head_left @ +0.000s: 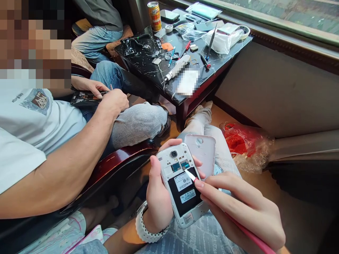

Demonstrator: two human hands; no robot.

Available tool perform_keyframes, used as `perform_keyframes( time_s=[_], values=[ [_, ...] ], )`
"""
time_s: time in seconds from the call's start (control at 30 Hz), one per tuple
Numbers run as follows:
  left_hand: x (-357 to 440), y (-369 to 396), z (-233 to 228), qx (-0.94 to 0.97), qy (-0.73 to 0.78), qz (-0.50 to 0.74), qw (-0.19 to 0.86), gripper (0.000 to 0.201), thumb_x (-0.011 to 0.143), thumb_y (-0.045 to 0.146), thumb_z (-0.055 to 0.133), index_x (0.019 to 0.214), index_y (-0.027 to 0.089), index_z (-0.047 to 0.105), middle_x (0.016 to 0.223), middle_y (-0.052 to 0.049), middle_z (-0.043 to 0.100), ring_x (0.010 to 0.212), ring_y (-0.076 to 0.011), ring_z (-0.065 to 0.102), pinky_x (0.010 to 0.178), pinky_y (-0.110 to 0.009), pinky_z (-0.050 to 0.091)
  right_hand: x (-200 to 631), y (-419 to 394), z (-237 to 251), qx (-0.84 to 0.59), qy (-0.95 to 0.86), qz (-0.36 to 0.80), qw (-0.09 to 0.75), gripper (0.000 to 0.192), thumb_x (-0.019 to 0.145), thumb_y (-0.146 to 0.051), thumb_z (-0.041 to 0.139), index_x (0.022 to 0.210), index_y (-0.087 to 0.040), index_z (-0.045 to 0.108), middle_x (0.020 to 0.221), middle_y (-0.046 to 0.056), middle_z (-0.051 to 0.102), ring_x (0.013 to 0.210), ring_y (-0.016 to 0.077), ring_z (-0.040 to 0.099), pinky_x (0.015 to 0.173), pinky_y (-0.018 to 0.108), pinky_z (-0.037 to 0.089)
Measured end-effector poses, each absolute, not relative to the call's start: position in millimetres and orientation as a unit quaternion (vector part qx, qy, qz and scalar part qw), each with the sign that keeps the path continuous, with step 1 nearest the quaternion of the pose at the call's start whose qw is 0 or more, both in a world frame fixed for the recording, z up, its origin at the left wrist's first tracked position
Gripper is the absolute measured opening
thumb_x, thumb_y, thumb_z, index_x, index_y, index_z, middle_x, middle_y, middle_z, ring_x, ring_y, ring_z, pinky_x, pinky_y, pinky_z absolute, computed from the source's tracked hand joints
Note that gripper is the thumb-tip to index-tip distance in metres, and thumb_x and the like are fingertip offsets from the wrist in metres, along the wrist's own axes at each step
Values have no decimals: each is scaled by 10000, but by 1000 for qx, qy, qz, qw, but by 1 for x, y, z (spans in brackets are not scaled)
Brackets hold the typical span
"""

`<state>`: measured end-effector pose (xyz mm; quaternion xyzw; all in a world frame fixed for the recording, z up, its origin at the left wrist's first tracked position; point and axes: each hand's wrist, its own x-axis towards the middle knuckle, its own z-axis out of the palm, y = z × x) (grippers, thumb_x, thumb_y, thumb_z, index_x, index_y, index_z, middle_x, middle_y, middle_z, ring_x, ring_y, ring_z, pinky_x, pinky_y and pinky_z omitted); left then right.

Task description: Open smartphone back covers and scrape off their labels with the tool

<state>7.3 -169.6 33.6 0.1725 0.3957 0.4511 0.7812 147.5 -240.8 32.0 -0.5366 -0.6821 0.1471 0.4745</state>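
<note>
My left hand point(159, 197), with a white strap point(148, 225) at the wrist, is wrapped around a white smartphone point(172, 164) whose back is off. The phone's camera lens, card slots and dark battery bay point(173, 197) with printed labels face up; no battery sits in the bay. Between the fingertips of my right hand point(246, 208) is a slim red-handled tool point(246, 233) with a pale pointed tip. That tip rests at or just over the upper bay edge, below the card slots; contact cannot be made out. Behind the phone, a white back cover point(205, 151) lies on my lap.
A co-worker at left holds an opened dark device point(86, 98). The black table point(156, 76) ahead bears a drink can point(154, 16), an electric screwdriver point(177, 68), several small tools, loose parts and plastic bags. A red plastic bag point(242, 139) is on the floor at right.
</note>
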Motion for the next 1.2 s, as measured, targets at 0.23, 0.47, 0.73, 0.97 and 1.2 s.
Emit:
perform_keyframes(
  time_s=[0.23,0.47,0.73,0.97,1.2],
  values=[
    [7,-170,27,168,386,461,781,561,950,733,559,1298,300,634,930,-70,746,753,-280,770,649,-392,642,146,-239,35,-533,-676,157,484,337,950,36,670,1210,-147,779,1016,60,717,796,116,691,727,186,602],
    [7,-170,29,186,369,451,791,532,1002,716,467,1254,287,654,925,-72,750,749,-262,760,708,-402,644,146,-236,37,-521,-675,171,493,298,937,36,697,1186,-107,776,1051,76,735,912,141,726,773,185,611],
    [7,-165,40,184,366,433,803,522,1062,655,328,1264,272,619,917,-101,758,737,-233,736,671,-329,608,145,-241,39,-569,-639,144,496,389,923,75,679,1231,-145,770,1079,56,721,929,116,714,807,180,603],
    [10,-165,42,197,355,439,801,533,1072,645,276,1229,286,636,907,-92,759,781,-243,758,673,-321,616,147,-238,43,-548,-650,156,503,330,936,53,687,1202,-121,774,1057,52,732,895,98,709,830,163,597],
    [7,-166,40,205,363,434,798,540,1068,653,294,1224,287,659,914,-92,763,795,-251,772,674,-325,627,148,-237,43,-535,-665,160,496,297,934,66,677,1166,-86,783,1020,71,718,915,106,706,864,161,595]
  ],
)
